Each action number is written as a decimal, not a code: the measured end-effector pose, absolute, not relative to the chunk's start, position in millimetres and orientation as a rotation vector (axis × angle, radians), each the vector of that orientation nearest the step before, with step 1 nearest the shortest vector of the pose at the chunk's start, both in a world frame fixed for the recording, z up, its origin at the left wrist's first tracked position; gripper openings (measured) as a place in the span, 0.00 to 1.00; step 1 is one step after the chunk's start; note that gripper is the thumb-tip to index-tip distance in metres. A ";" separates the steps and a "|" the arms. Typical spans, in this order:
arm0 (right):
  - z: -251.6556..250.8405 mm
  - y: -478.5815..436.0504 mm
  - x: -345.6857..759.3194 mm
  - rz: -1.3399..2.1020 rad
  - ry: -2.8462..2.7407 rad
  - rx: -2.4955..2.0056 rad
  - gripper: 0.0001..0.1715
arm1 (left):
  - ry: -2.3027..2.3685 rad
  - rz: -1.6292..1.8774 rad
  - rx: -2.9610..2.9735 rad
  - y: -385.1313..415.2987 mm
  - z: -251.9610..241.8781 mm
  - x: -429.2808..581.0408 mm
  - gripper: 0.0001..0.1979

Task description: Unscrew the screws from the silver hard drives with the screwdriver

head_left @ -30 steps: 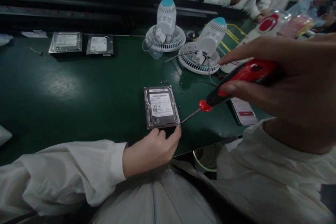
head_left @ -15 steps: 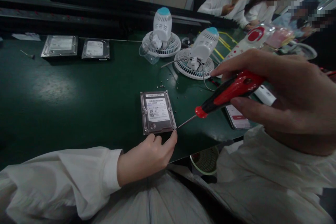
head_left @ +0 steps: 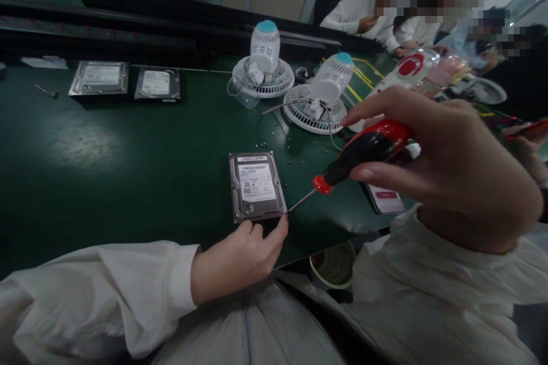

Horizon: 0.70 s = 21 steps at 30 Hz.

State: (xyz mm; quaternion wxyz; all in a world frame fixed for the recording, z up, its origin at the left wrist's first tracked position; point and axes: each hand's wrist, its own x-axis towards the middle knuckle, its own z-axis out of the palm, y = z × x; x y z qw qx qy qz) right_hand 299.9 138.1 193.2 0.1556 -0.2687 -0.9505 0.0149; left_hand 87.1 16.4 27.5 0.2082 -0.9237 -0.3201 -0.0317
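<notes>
Head view — right fingers (head_left: 383, 175) grip screwdriver (head_left: 357, 155); left fingers (head_left: 279, 232) touch hard drive (head_left: 258, 189), grip unclear — label (head_left: 257, 180) illegible.

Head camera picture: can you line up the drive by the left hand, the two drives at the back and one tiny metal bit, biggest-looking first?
1. Near drive, by the left hand
2. Back left drive
3. Back right drive
4. Tiny metal bit

The near drive is closer to the camera, so real sizes are unsure.
</notes>
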 end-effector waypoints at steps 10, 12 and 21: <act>191.5 142.0 300.4 0.096 -2.740 -0.677 0.21 | -0.902 -0.098 -2.575 16.3 27.6 87.0 0.18; 189.1 143.6 298.5 0.031 -2.674 -0.703 0.21 | -0.901 -0.106 -2.579 16.5 28.9 86.8 0.18; 180.0 142.0 292.7 0.160 -2.590 -0.645 0.14 | -0.878 -0.115 -2.580 17.0 34.1 86.7 0.19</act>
